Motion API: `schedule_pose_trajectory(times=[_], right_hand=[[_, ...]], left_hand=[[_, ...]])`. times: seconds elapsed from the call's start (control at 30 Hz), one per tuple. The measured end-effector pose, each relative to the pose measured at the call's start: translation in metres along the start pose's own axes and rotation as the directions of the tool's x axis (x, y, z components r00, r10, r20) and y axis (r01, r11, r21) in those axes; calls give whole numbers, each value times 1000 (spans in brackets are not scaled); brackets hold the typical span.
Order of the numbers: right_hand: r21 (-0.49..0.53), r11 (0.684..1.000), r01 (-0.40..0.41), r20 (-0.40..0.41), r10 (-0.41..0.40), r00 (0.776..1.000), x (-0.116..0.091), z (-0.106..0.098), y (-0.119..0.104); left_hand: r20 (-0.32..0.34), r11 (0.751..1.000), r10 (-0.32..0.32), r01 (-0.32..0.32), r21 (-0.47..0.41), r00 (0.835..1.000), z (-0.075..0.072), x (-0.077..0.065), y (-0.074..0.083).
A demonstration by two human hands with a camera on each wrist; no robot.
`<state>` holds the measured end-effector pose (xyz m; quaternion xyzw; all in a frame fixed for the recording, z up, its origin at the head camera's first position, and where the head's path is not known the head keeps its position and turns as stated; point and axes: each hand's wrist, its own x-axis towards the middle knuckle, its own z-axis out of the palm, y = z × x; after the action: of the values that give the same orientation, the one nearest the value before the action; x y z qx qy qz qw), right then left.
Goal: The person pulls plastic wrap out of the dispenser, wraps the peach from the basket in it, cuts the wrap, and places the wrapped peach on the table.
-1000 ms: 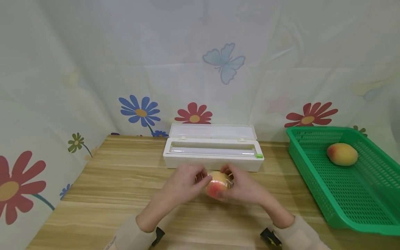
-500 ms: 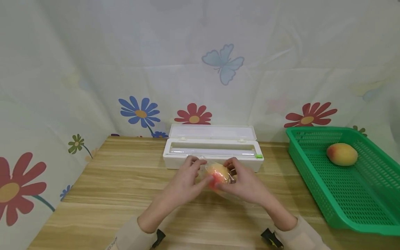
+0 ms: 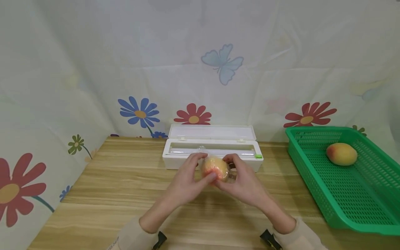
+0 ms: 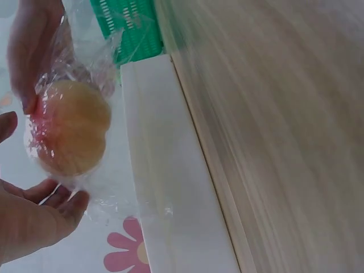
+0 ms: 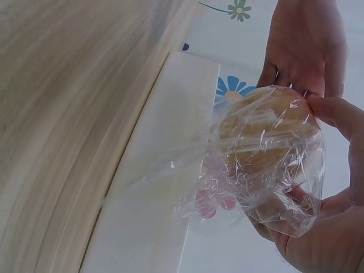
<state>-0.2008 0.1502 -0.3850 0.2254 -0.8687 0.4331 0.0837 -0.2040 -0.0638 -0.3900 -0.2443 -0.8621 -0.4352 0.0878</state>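
My two hands faced each other over the table point(image 3: 109, 198), both with a fruit point(image 3: 215, 166) between them. My left hand point(image 3: 185, 184) gripped its left side, thumb across the near face; my right hand point(image 3: 245, 182) held the right side, its thumb low on the near face too. In the last second the fruit had come up and a little away from me, and it was now held clear of the wood, in front of the box. Plastic film point(image 5: 239, 190) lay close and shiny over most of it, but bunched loosely toward my right palm, with a free end at the upper left. By my judgement, the wrapping was well along but those loose parts were not yet pressed down.

On my right, a green basket point(image 3: 309, 184) ran from near my forearm toward the back. A second fruit point(image 3: 341, 153), with no film that I could make out, lay toward its far end.

Just beyond my hands sat the white box point(image 3: 173, 161), its lid point(image 3: 212, 132) tipped back, a pale roll point(image 3: 218, 152) inside and a green tab point(image 3: 258, 156) at its right end. Behind everything hung a flowered cloth point(image 3: 156, 52).
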Motion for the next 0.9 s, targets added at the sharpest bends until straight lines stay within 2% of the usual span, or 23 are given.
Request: schedule_pose_trajectory(times=[0.1,0.27,0.47,0.63,0.7,0.9], right_hand=[[-22,999,35,-29,-36,999,-1,0,-2],[-50,996,69,-36,-70,997,-2,2,-6],[22,993,112,-65,-110,992,-2,3,-8],[37,988,151,-74,-148,986,-3,4,-9],[35,985,168,-80,-165,983,-4,4,-10],[22,974,227,-100,-224,969,-6,3,-10]], left_hand=[[-26,1000,0,0,-17,1000,2,-1,1],[-61,993,-42,35,-111,997,5,-2,3],[-97,977,-67,45,-210,993,5,-1,5],[-81,958,-105,79,-276,991,1,-1,6],[-78,954,-101,74,-289,992,0,-1,5],[-73,948,-28,3,-319,997,-3,1,4]])
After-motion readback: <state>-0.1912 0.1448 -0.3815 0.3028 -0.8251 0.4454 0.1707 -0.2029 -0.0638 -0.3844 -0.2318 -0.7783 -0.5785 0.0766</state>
